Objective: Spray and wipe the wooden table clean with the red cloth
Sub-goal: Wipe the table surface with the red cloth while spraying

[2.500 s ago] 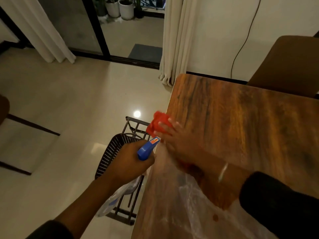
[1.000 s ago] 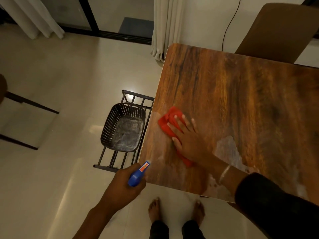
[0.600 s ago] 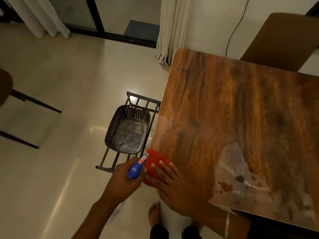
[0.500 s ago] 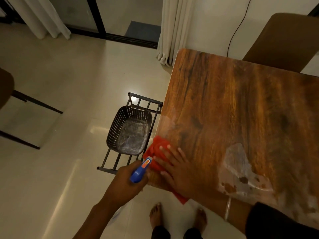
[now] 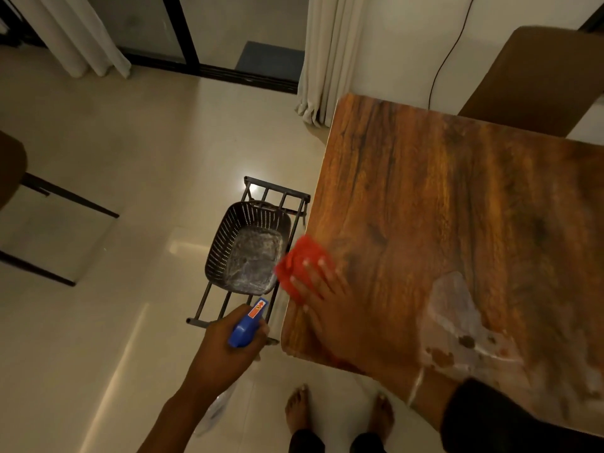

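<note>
The wooden table [image 5: 441, 204] fills the right side of the view. My right hand [image 5: 323, 295] lies flat, fingers spread, pressing the red cloth [image 5: 300, 256] onto the table's left edge near the front corner; part of the cloth hangs past the edge. My left hand [image 5: 225, 348] is off the table to the left, closed around the spray bottle, whose blue head [image 5: 248, 323] with an orange label points up and right. The bottle's body is hidden below my hand. A pale smeared patch with dark spots [image 5: 457, 322] marks the table's front right.
A dark perforated basket [image 5: 219, 253] sits on a black metal rack [image 5: 277, 197] on the floor beside the table's left edge. A brown chair back [image 5: 529, 76] stands behind the table. Curtains [image 5: 327, 53] hang beyond. My bare feet [image 5: 340, 416] stand at the front corner.
My right hand has slid the red cloth further away along the table's left edge, from the front corner. My left hand with the spray bottle has stayed in about the same place.
</note>
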Demonstrator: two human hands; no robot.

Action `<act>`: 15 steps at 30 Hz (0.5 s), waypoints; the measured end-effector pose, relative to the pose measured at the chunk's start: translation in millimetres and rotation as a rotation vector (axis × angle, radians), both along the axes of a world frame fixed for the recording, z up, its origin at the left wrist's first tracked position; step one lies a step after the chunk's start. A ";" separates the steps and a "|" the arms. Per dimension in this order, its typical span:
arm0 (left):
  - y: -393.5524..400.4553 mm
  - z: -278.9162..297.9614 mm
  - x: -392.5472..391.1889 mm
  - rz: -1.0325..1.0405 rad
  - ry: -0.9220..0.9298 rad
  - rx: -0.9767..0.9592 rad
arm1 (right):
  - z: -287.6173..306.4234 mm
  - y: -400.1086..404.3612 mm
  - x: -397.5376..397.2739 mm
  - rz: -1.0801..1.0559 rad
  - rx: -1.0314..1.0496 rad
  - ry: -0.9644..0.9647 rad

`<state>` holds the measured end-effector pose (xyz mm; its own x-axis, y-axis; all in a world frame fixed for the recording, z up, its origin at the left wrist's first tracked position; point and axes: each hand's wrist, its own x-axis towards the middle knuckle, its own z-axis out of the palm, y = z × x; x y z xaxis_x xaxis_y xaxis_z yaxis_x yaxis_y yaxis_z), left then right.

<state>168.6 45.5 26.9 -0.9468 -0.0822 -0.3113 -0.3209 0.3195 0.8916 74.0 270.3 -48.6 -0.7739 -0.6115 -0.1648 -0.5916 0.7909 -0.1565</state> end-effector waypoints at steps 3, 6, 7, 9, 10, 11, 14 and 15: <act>-4.0 -3.1 -0.6 0.025 -0.014 -0.018 | -1.1 10.2 62.0 0.135 0.007 0.017; 2.7 -5.8 0.5 0.015 -0.051 0.012 | 7.1 15.7 41.2 0.051 0.027 -0.003; 7.3 -5.9 -0.1 -0.007 -0.053 0.029 | 9.4 14.9 19.2 -0.026 0.010 0.000; 18.4 -6.2 -1.3 -0.085 -0.039 0.067 | 11.9 11.2 -36.4 -0.188 -0.020 -0.013; 24.6 -5.4 -1.4 -0.127 -0.029 0.078 | 13.7 9.9 -62.8 -0.258 -0.030 -0.036; 30.4 -4.3 -1.4 -0.161 -0.015 0.085 | 14.7 8.4 -84.6 -0.315 -0.034 -0.049; 45.7 1.7 0.0 -0.191 0.011 0.104 | 13.4 5.9 -106.0 -0.339 -0.016 -0.043; 49.9 3.8 0.4 -0.186 0.012 0.105 | 11.4 7.9 -97.7 -0.317 -0.018 -0.036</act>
<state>169.0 95.4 30.8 -0.9461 0.1272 -0.2978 -0.2543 0.2773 0.9265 -23.7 278.1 -37.2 -0.9201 -0.3441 -0.1869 -0.3102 0.9318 -0.1882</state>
